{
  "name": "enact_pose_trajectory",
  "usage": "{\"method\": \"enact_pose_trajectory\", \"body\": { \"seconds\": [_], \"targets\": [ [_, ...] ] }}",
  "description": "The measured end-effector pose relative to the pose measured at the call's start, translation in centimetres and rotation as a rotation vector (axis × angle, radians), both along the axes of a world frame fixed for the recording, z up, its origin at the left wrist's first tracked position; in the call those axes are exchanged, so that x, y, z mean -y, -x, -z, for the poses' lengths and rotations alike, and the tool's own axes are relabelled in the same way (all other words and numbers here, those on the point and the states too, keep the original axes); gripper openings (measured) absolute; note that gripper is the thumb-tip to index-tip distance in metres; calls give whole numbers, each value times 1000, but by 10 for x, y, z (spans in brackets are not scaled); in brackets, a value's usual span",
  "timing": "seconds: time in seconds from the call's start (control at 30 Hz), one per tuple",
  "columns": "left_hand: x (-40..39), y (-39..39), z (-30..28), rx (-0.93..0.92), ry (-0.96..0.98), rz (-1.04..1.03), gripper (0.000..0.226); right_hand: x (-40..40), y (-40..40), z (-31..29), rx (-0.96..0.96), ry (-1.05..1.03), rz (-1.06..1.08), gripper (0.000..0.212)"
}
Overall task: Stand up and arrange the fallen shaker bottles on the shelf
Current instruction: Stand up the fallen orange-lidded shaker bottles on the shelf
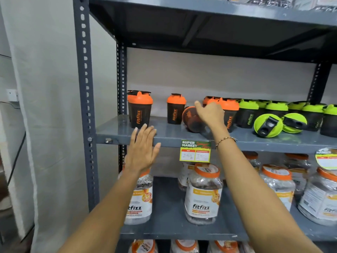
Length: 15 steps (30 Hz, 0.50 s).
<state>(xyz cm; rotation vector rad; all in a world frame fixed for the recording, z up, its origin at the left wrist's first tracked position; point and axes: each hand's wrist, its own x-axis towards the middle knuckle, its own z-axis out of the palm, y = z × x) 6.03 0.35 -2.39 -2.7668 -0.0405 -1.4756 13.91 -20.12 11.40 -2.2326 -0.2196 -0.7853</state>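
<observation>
On the shelf (164, 138), right hand (209, 114) fingers curl around a fallen orange-lidded shaker (191, 119); left hand (144, 148) splayed, empty.

- Grey steel shelf (164, 138) carries upright orange-lidded shakers (140, 108).
- One orange shaker (191, 119) lies tipped.
- Green-lidded shakers (249, 114) stand right; two (268, 126) lie fallen.

Painted grey metal shelf (171, 133), smooth with a soft sheen, at mid frame; perforated steel upright (84, 88) at left, same matt grey paint. Dark translucent plastic shaker bottles (175, 114) with glossy orange lids. Glossy lime-green plastic lids (268, 126) at right. Clear crinkled plastic jars (203, 194) with paper labels below. Printed paper price tag (195, 151). Beaded metal bracelet (225, 140).
</observation>
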Motion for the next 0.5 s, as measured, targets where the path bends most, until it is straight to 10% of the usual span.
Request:
{"method": "enact_pose_trajectory", "body": {
  "seconds": [0.23, 0.5],
  "targets": [
    [5, -8, 4, 54, -1, -67, 48, -10, -20, -5, -462, 72, -136, 94],
    [5, -15, 10, 138, 7, -59, 43, 5, -26, 5, -687, -528, -493, 60]
  ]
}}
